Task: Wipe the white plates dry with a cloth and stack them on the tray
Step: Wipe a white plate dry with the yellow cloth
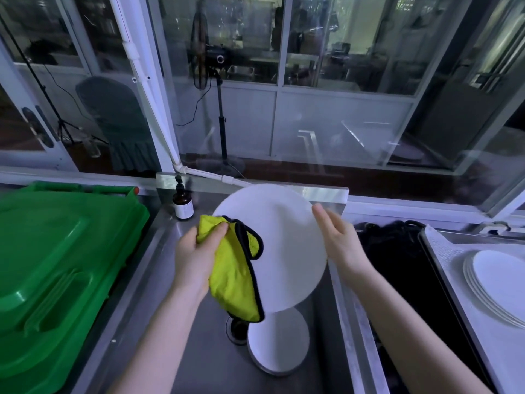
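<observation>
Stainless-steel sink basin (284, 385) is serving as the landmark: a white plate (279, 342) is lying on its floor, partly covering the drain (234, 331). Above the basin, the left hand (196, 258) is gripping a yellow microfibre cloth (234, 275), fingers closed around it, against the held plate (279, 245). The right hand (339, 238) is bracing that plate's right edge with fingers extended. Right of the basin, stacked plates (497, 282) are resting on the tray (443, 251). Left of the basin is sitting a green bin lid (56, 265); at the basin's far edge, an amber pump bottle (183, 201).
</observation>
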Motion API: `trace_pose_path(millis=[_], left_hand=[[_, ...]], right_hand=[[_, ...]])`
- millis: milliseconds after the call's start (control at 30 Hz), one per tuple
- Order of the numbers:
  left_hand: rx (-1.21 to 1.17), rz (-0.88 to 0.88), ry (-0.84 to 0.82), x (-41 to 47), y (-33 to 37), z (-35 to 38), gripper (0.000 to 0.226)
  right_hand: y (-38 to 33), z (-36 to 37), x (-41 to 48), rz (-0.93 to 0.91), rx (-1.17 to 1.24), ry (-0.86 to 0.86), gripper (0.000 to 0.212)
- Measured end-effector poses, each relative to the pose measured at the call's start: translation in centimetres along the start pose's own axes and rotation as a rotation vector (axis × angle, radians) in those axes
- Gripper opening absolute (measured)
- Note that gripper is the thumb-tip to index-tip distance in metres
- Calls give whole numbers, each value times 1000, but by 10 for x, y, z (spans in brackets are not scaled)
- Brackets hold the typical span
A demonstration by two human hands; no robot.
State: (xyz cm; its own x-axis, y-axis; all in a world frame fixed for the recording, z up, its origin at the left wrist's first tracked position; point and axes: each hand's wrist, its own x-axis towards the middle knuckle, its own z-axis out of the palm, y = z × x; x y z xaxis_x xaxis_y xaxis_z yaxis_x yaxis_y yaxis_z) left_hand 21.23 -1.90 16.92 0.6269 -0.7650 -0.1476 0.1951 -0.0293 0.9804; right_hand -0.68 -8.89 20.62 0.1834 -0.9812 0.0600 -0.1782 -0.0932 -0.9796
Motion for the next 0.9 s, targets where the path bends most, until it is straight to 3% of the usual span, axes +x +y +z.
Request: trace_pose_path(millis=[100, 167, 267, 333, 433, 567, 667, 733, 800, 900], left_hand=[[300, 250, -230, 3, 18, 3, 12], [439, 414, -403, 4, 27, 10, 12], [469, 463, -494, 4, 27, 16, 15], [391, 374, -438, 2, 18, 16, 19], [166, 141, -252, -3, -4, 10, 11], [-164, -122, 122, -17, -36, 21, 13], [-214, -175, 310, -22, -39, 33, 13], [-193, -190, 284, -17, -34, 30, 13], [-209, -210, 223, -9, -27, 21, 10], [-187, -211, 188, 3, -14, 8, 10]], right_hand=[[-25, -10, 18, -159, -392, -210, 29], [-31, -3, 22, -207, -690, -376, 45], [-24, 5, 20, -251, -683, -398, 59], [-19, 5, 19, -296, -594, -341, 60], [-13, -3, 25, -167, -482, -189, 65], [4, 7, 19, 27, -200, 218, 65], [26, 39, -3, 215, 79, 519, 61], [41, 43, -12, 276, 196, 492, 60], [42, 33, -19, 234, 156, 290, 58], [30, 6, -28, -127, -214, 83, 49]])
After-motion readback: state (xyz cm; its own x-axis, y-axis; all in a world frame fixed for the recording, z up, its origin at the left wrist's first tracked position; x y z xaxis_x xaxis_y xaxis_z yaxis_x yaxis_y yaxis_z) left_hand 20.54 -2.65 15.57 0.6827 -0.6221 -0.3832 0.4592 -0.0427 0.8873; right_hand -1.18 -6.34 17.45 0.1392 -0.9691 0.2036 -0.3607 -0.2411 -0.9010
